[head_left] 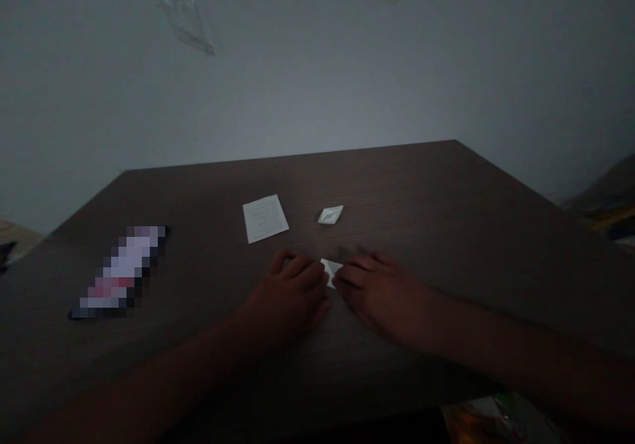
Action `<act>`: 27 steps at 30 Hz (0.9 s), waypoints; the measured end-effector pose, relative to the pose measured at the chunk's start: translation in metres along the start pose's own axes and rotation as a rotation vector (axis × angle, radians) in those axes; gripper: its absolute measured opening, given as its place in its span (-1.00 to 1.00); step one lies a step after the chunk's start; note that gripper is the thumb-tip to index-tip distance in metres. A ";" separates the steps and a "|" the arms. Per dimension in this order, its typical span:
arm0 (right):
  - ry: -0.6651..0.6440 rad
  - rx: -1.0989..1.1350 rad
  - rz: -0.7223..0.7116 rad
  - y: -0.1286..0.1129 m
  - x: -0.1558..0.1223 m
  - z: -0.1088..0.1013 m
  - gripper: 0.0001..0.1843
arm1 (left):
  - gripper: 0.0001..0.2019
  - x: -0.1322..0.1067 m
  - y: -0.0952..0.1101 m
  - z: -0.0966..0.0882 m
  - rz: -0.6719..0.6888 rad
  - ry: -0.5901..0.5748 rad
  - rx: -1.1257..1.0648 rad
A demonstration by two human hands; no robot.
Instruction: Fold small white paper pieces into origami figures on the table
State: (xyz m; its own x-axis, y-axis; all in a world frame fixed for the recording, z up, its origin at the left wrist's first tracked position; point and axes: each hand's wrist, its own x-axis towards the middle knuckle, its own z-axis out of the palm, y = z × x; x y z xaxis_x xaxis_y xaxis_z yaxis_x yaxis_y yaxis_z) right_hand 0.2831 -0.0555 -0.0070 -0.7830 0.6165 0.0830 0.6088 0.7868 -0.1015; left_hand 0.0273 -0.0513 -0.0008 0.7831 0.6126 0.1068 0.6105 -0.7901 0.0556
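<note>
A small piece of folded white paper (pixel 331 273) lies on the dark table between my two hands, partly covered by fingers. My left hand (pixel 300 292) has its fingers bent together at the paper's left edge. On the opposite edge, the bunched fingertips of my right hand (pixel 374 292) press on the same piece. Just beyond them rests a small folded paper boat (pixel 330 215), diamond-shaped from above. To its left is a flat, squarish sheet of printed paper (pixel 265 219). The image is dim, and the fingers are slightly blurred.
A phone (pixel 122 272) with a pixelated lit screen lies on the left of the brown table (pixel 407 186). A pale wall (pixel 317 87) rises behind the table, with a clear plastic piece (pixel 183 10) on it. Colourful packaging (pixel 489 421) shows below the near edge.
</note>
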 end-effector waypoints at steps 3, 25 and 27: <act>-0.020 -0.034 0.030 -0.010 -0.004 -0.001 -0.80 | -0.80 -0.001 0.004 -0.001 0.039 -0.029 0.054; 0.051 0.107 0.091 0.018 0.000 0.001 -0.45 | -0.72 -0.002 -0.023 0.001 0.063 0.001 -0.282; 0.087 0.126 0.091 0.017 0.002 0.002 -0.56 | -0.72 -0.002 -0.025 0.004 0.027 0.012 -0.227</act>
State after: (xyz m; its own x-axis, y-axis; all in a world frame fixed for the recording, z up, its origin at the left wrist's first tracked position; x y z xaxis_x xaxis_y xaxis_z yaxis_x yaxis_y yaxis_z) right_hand 0.2918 -0.0404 -0.0104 -0.7078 0.6897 0.1530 0.6516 0.7210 -0.2356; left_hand 0.0113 -0.0323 -0.0066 0.7965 0.5921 0.1228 0.5461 -0.7915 0.2742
